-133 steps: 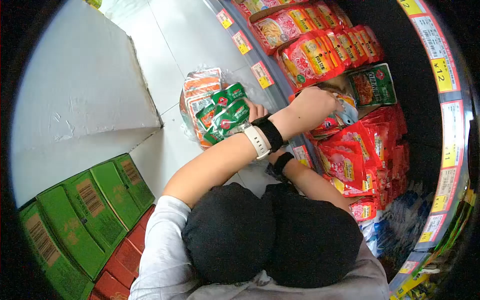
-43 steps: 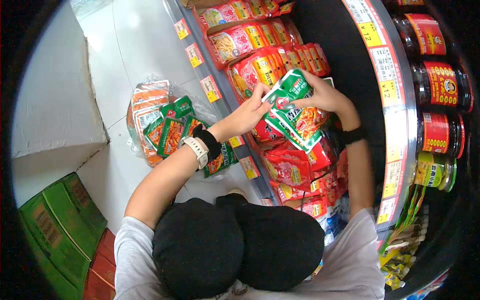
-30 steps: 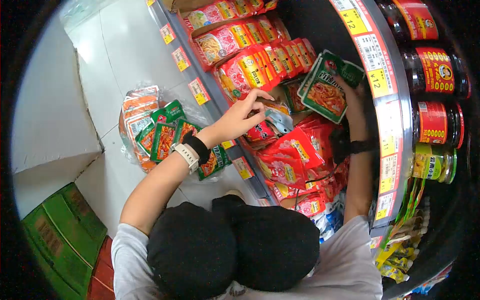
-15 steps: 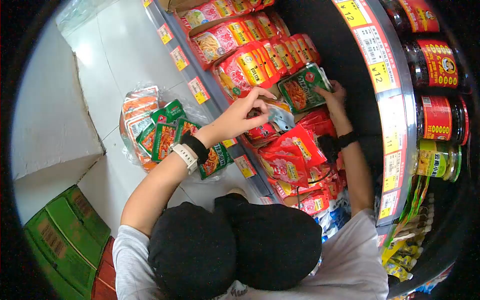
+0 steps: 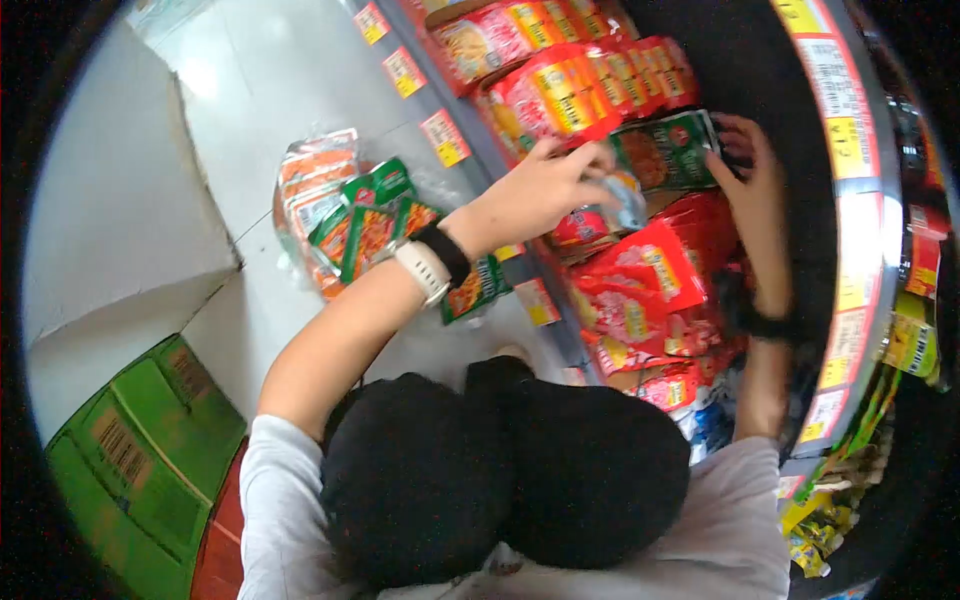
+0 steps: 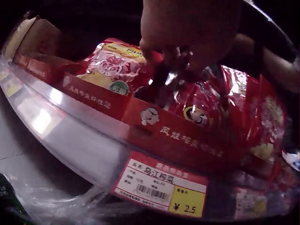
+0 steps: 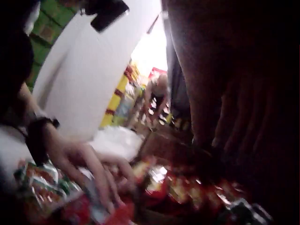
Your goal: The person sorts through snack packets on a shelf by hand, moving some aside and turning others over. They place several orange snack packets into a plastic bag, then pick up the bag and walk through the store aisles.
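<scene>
On the shelf (image 5: pixel 440 85), among red packets (image 5: pixel 640 280), lay a green packet (image 5: pixel 660 150). The right hand (image 5: pixel 750 165) curved at its edge; whether that grip pinched it could not be told. The left hand (image 5: pixel 535 185) arched near a blue packet (image 5: pixel 631 203), fingers loosely bent, thumb apart.

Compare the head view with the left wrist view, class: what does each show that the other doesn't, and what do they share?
Only the head view shows the green cartons, the white watch and the front of the green pouch at the right hand.

Only the left wrist view shows the white cartoon face printed on a red box front and a readable ¥ 2.5 price tag.

Both show the left hand, red packets and the shelf edge.
</scene>
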`<action>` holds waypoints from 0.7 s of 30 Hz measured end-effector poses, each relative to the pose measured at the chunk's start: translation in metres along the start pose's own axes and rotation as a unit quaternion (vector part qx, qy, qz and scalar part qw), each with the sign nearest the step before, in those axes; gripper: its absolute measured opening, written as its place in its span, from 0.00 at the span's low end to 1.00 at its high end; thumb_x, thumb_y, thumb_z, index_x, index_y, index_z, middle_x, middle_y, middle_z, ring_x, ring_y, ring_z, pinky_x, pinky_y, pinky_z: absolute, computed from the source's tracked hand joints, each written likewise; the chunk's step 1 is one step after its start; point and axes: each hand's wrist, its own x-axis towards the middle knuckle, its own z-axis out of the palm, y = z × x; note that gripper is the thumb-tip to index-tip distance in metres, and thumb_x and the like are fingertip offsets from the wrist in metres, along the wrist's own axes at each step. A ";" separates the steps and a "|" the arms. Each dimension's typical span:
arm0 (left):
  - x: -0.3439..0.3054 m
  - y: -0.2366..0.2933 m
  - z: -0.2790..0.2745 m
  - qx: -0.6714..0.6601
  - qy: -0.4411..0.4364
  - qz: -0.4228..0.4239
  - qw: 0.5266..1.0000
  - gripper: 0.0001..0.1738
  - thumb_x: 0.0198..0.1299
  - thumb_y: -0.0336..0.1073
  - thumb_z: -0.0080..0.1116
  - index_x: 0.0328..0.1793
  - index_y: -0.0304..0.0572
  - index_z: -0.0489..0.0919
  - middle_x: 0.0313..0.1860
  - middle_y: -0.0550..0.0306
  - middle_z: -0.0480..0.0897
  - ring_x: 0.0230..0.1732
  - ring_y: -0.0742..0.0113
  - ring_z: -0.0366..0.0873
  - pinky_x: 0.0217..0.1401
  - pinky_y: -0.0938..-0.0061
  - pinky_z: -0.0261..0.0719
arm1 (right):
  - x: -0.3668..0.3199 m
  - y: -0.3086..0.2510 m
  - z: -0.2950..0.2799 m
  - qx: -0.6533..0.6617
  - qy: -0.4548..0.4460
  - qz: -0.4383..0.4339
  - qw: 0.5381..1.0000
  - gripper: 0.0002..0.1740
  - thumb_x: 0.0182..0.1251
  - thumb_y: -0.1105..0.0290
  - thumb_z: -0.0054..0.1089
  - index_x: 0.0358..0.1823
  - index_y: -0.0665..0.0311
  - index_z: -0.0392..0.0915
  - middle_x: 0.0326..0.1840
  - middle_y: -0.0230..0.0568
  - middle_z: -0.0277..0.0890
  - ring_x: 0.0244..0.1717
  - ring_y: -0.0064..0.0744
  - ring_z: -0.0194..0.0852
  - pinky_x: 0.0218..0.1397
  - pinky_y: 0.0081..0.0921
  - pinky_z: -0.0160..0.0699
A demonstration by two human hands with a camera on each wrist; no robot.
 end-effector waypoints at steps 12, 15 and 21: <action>0.001 -0.009 -0.003 -0.031 -0.085 -0.021 0.996 0.24 0.53 0.22 0.49 0.54 0.57 0.77 0.59 0.65 0.75 0.61 0.65 0.70 0.62 0.59 0.57 | -0.175 -0.070 0.200 0.220 -0.371 -0.072 0.899 0.36 0.51 0.86 0.44 0.66 0.67 0.53 0.66 0.55 0.52 0.70 0.51 0.47 0.69 0.35 0.52; 0.000 -0.011 -0.004 -0.038 -0.094 -0.012 0.995 0.25 0.53 0.21 0.48 0.55 0.57 0.77 0.60 0.64 0.74 0.62 0.64 0.69 0.64 0.59 0.57 | -0.159 -0.075 0.237 0.051 -0.255 -0.118 0.958 0.40 0.49 0.84 0.48 0.68 0.63 0.51 0.67 0.53 0.52 0.70 0.51 0.47 0.68 0.36 0.55; 0.005 -0.014 -0.010 -0.075 -0.070 0.029 0.994 0.23 0.48 0.21 0.52 0.52 0.51 0.78 0.54 0.57 0.77 0.57 0.58 0.72 0.59 0.61 0.67 | -0.155 -0.074 0.266 -0.065 -0.147 -0.130 0.978 0.40 0.51 0.81 0.50 0.69 0.62 0.50 0.64 0.53 0.56 0.66 0.46 0.54 0.60 0.31 0.65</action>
